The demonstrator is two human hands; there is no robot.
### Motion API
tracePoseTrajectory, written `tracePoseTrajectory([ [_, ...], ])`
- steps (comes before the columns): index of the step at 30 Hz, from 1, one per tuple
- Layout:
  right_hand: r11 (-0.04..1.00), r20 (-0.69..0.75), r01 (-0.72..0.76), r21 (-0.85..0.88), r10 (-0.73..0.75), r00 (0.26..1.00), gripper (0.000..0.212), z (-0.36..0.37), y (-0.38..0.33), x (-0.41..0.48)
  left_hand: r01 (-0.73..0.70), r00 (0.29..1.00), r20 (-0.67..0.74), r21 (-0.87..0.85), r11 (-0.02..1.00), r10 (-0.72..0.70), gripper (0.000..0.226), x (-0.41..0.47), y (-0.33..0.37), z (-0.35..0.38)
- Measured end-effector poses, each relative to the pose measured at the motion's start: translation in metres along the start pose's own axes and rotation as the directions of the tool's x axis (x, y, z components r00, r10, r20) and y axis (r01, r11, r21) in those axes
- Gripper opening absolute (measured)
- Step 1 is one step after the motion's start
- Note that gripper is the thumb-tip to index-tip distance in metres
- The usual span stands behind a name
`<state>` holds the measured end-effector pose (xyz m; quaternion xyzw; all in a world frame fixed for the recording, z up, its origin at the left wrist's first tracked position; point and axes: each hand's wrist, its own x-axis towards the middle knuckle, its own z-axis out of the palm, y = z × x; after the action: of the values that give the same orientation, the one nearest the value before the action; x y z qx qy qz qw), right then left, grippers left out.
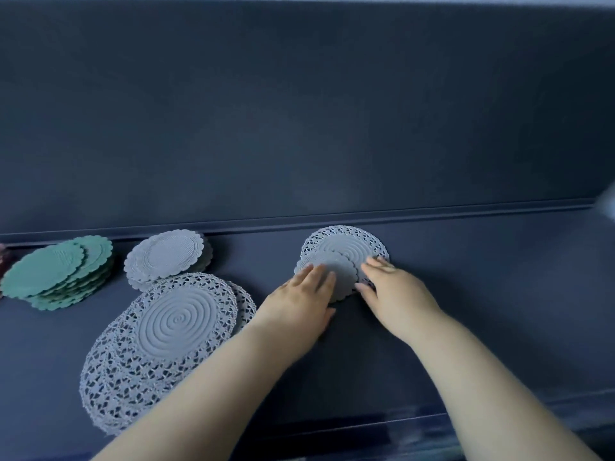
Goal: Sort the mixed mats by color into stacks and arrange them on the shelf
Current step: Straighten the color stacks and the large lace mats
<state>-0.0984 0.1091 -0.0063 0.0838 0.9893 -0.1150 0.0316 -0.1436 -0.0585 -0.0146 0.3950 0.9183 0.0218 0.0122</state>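
Observation:
A small grey scalloped mat [336, 272] lies partly over a larger grey lace-edged mat [349, 244] near the back of the dark blue shelf [466, 294]. My left hand [304, 301] rests flat on the small mat with straight fingers. My right hand [389, 286] touches the right edges of both mats, its thumb at the small mat's rim. To the left sit a stack of green scalloped mats [56, 274], a stack of small grey scalloped mats [166, 257], and a spread pile of large grey lace mats [159, 344].
The shelf's dark back wall [299, 111] rises right behind the mats. A sliver of dark red mats [4, 261] shows at the far left edge. The shelf's front lip [366, 427] runs under my forearms.

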Motion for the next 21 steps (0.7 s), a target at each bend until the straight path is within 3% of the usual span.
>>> tracePoseTrajectory([
  [5, 0.974, 0.106, 0.16, -0.159, -0.145, 0.984, 0.053, -0.009, 0.017, 0.013, 0.232, 0.972, 0.033, 0.013, 0.973, -0.232, 0.052, 0.022, 0.018, 0.009],
  [8, 0.916, 0.063, 0.284, -0.284, -0.278, 0.958, 0.041, -0.009, 0.028, 0.018, 0.32, 0.947, 0.007, 0.007, 0.947, -0.32, 0.029, 0.025, 0.034, 0.002],
  [12, 0.809, 0.066, 0.413, -0.418, -0.426, 0.902, 0.026, -0.008, 0.031, 0.018, 0.49, 0.868, -0.037, -0.099, 0.866, -0.496, 0.015, 0.025, 0.052, -0.005],
  [13, 0.783, 0.075, 0.438, -0.441, -0.454, 0.888, 0.026, -0.011, 0.029, 0.017, 0.524, 0.846, -0.042, -0.122, 0.843, -0.531, 0.015, 0.023, 0.055, -0.005],
  [17, 0.744, 0.113, 0.487, -0.456, -0.495, 0.862, 0.028, -0.021, 0.024, 0.016, 0.508, 0.861, -0.054, 0.066, 0.859, -0.506, 0.022, 0.017, 0.066, -0.003],
  [21, 0.753, 0.018, 0.438, -0.49, -0.494, 0.869, 0.03, -0.03, 0.023, 0.016, 0.588, 0.801, -0.092, -0.069, 0.806, -0.592, 0.029, 0.012, 0.065, -0.001],
])
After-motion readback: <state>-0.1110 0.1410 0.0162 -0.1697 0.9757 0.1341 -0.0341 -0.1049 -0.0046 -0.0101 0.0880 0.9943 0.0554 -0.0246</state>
